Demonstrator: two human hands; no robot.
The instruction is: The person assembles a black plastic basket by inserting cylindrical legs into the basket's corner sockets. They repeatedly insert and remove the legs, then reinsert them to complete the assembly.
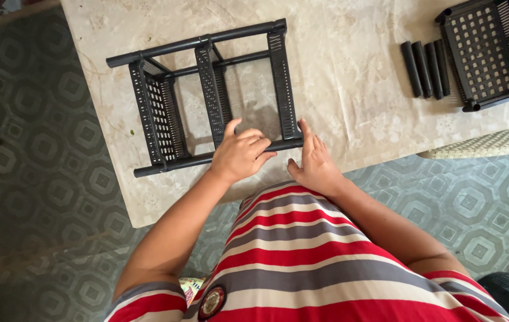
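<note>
A black plastic shelf rack (159,113) lies on its side on a pale marbled table (350,71). It has three perforated shelves joined by long tubes. My left hand (239,154) is curled over the near tube, between the middle and right shelves. My right hand (314,162) rests at the right end of that tube, fingers pointing up against the right shelf's edge.
Several loose black tubes (424,67) lie side by side at the table's right. Beside them sits a separate black perforated shelf (488,50). A patterned green floor (39,179) surrounds the table. A woven cream edge (487,145) shows at the right.
</note>
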